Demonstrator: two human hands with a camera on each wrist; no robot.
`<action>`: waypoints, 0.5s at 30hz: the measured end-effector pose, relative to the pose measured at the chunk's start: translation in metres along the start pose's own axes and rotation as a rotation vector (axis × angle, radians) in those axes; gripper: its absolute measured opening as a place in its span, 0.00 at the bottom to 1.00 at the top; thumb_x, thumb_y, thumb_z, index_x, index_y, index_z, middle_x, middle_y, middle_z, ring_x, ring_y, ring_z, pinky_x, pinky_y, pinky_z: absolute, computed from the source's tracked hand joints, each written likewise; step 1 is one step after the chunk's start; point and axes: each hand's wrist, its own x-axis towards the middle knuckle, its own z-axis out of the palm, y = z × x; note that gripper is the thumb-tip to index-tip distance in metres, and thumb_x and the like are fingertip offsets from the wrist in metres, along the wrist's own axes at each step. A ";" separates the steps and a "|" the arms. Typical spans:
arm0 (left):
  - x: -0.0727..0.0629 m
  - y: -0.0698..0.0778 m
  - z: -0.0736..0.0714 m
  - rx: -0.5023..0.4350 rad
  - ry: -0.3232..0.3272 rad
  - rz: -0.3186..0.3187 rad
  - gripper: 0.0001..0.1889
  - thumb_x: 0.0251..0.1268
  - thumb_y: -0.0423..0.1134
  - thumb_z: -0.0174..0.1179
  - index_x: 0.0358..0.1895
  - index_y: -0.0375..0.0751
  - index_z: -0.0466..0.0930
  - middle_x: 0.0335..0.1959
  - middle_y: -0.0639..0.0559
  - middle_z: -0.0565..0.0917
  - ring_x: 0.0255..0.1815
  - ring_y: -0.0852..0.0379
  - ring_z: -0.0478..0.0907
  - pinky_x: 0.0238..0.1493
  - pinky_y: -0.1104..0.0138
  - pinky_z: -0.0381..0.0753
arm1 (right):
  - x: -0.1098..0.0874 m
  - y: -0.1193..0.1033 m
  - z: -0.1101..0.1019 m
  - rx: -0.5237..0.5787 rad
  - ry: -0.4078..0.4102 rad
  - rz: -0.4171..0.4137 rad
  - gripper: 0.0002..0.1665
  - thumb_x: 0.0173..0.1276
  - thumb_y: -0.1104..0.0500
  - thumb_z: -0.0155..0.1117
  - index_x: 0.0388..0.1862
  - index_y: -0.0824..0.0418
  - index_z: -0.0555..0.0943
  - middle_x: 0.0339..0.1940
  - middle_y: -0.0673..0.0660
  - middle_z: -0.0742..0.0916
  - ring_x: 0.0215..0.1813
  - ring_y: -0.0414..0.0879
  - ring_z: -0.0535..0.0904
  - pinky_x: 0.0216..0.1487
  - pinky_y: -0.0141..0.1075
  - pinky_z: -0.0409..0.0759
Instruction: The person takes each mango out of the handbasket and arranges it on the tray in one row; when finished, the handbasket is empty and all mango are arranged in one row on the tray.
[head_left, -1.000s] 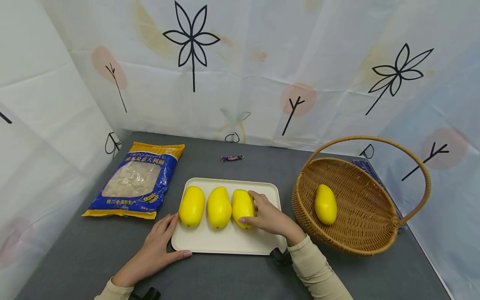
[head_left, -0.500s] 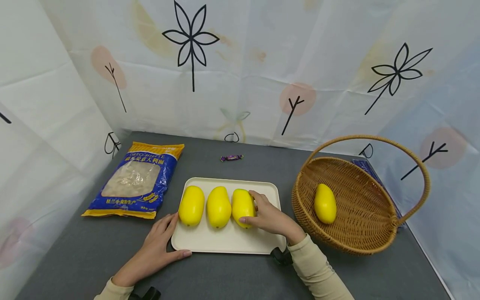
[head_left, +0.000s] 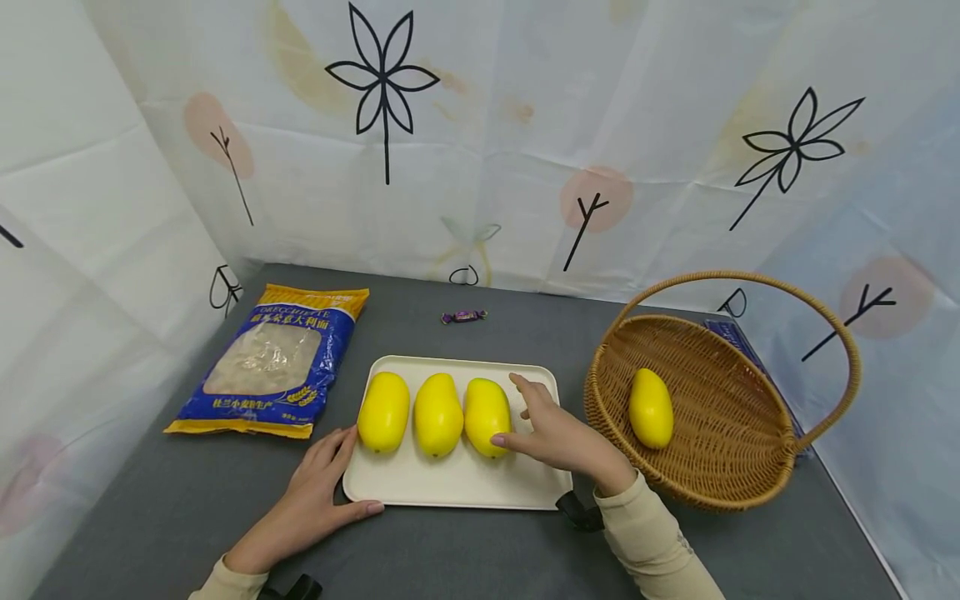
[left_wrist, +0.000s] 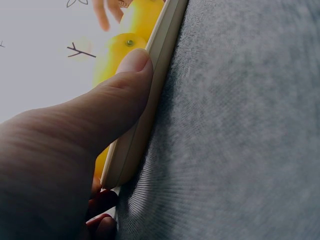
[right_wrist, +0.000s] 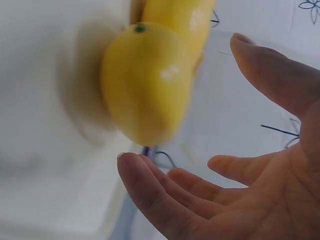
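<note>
Three yellow mangoes lie side by side on a cream tray (head_left: pixel 450 487): a left mango (head_left: pixel 384 412), a middle one, and a right mango (head_left: pixel 486 417). My left hand (head_left: pixel 315 492) holds the tray at its near left corner, the thumb along the front rim and the fingers at the left side. Beside the right mango is my right hand (head_left: pixel 566 437), fingers spread and holding nothing. In the right wrist view a gap shows between the fingers and the nearest mango (right_wrist: pixel 147 85). Another mango (head_left: pixel 651 408) lies in the wicker basket (head_left: pixel 720 417).
A blue and yellow pasta bag (head_left: pixel 273 358) lies left of the tray. Behind the tray sits a purple wrapped candy (head_left: pixel 463 317). The basket's tall handle (head_left: pixel 843 333) arches up at the right, with a dark blue package (head_left: pixel 731 333) partly hidden behind it.
My right hand has let go of the right mango and drawn back to the right, its fingers opening. The mango stays on the tray. My left hand has not moved.
</note>
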 end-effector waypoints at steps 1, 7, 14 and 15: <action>0.000 0.000 0.000 0.002 0.002 0.002 0.61 0.45 0.74 0.60 0.76 0.36 0.49 0.72 0.33 0.56 0.71 0.34 0.50 0.64 0.33 0.53 | -0.005 -0.002 -0.004 -0.011 -0.002 -0.005 0.57 0.62 0.42 0.67 0.78 0.57 0.46 0.74 0.63 0.59 0.63 0.57 0.73 0.56 0.48 0.77; -0.001 0.002 -0.001 -0.006 -0.001 0.001 0.61 0.46 0.74 0.61 0.76 0.36 0.48 0.72 0.33 0.55 0.71 0.34 0.49 0.64 0.33 0.53 | -0.040 -0.016 -0.038 -0.127 0.034 -0.063 0.53 0.64 0.40 0.64 0.78 0.53 0.47 0.72 0.62 0.61 0.63 0.55 0.72 0.51 0.45 0.79; -0.001 0.001 0.000 -0.001 0.001 0.007 0.61 0.46 0.74 0.60 0.76 0.36 0.48 0.72 0.33 0.54 0.71 0.34 0.49 0.64 0.33 0.53 | -0.067 -0.015 -0.083 -0.289 0.093 -0.065 0.47 0.66 0.40 0.60 0.75 0.60 0.55 0.69 0.67 0.64 0.63 0.59 0.71 0.58 0.54 0.74; -0.001 0.000 0.000 -0.001 0.001 0.009 0.61 0.46 0.74 0.60 0.76 0.36 0.48 0.72 0.33 0.54 0.71 0.34 0.49 0.64 0.33 0.52 | -0.069 -0.012 -0.089 -0.309 0.098 -0.059 0.46 0.67 0.40 0.60 0.75 0.62 0.57 0.69 0.68 0.65 0.62 0.59 0.71 0.57 0.55 0.74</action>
